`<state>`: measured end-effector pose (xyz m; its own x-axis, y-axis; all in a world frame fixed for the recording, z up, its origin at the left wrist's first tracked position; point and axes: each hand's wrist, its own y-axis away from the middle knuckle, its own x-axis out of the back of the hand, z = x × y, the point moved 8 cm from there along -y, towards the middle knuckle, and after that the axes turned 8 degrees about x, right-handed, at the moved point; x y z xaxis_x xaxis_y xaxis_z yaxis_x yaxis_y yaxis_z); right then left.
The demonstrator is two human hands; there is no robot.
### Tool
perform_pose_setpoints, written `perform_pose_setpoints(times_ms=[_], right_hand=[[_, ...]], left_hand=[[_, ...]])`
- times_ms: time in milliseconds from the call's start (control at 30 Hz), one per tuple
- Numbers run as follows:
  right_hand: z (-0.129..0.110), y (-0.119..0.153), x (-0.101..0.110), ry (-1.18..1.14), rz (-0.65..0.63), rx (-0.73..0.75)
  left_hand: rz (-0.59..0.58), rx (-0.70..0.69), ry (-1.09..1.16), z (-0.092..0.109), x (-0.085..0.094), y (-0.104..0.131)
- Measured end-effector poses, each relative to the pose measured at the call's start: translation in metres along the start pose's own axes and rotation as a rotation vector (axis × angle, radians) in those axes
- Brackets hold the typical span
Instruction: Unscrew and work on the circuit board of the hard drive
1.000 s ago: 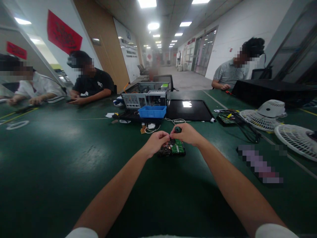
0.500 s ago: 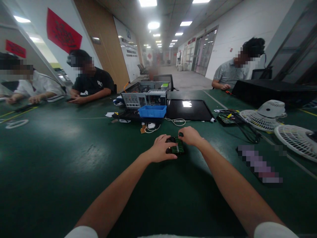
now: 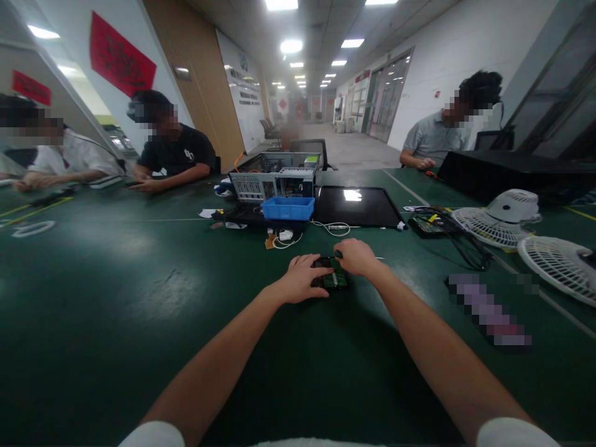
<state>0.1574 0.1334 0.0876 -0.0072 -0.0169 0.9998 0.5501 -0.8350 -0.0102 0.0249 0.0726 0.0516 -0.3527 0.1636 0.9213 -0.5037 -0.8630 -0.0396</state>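
A small green circuit board (image 3: 336, 279) with a dark part at its left lies on the table before me. Across that left side is my left hand (image 3: 302, 279), thumb and fingers spread, gripping and steadying it. Just beyond the board's far right edge, my right hand (image 3: 356, 256) is closed round a screwdriver (image 3: 338, 254). Its dark handle end shows at the fingertips, and a thin metal shaft sticks out to the right behind the hand. The fingers hide the rest of it.
Ahead stand an open computer case (image 3: 274, 180), a blue tray (image 3: 287, 208) and a black flat panel (image 3: 358, 207). White cable (image 3: 333, 231) lies nearer. To the right are a cabled board (image 3: 426, 225), fan parts (image 3: 493, 217) and a blurred flat object (image 3: 487, 310). Other people sit left and right.
My right hand has turned slightly, and more of the screwdriver's shaft shows on its right. The left hand stays on the circuit board. The view has shifted a little.
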Motion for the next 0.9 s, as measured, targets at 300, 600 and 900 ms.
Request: perform_pose_setpoints(times_ms=[300,600,900], right_hand=[[-0.009,-0.001,0.002,0.061,0.002,0.015],[-0.014,-0.001,0.002,0.081,0.007,0.037],[0.015,0.002,0.033,-0.132,0.237,0.014]], left_hand=[[-0.008,-0.006,-0.006,-0.001,-0.001,-0.001],[-0.02,-0.014,0.008,-0.003,-0.002,-0.001],[-0.035,-0.021,-0.044,0.002,0.001,0.0]])
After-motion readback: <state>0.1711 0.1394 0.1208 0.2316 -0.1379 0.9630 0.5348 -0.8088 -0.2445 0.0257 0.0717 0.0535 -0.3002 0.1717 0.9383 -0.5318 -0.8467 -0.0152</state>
